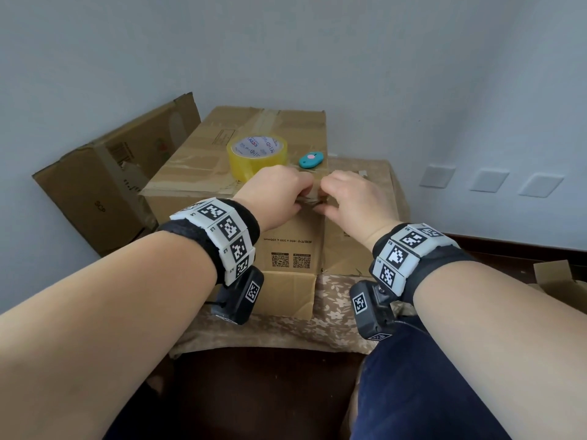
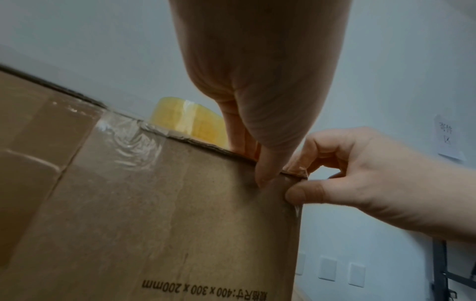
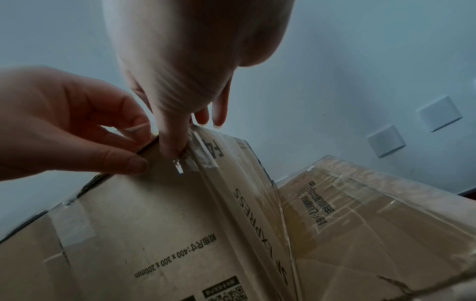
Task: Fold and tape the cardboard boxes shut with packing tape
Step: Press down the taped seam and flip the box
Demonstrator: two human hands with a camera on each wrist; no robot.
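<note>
A brown cardboard box (image 1: pixel 286 242) marked 400 x 300 x 200mm stands on the table, its top flaps down. On its top lie a yellow roll of packing tape (image 1: pixel 257 155) and a teal cutter (image 1: pixel 311 160). Both hands meet at the box's near right top corner. My left hand (image 1: pixel 303 198) curls over the top edge (image 2: pixel 206 145), thumb on the front face. My right hand (image 1: pixel 324 200) pinches a crinkled strip of clear tape (image 3: pixel 192 160) down over the corner, thumb (image 2: pixel 301 195) on the front face. The fingertips on top are hidden.
A lower taped box (image 1: pixel 365 185) stands against the first one's right side. An open carton (image 1: pixel 95 192) leans at the left by the wall. The table wears a floral cloth (image 1: pixel 286 331). More cardboard (image 1: pixel 556 277) lies on the dark floor at right.
</note>
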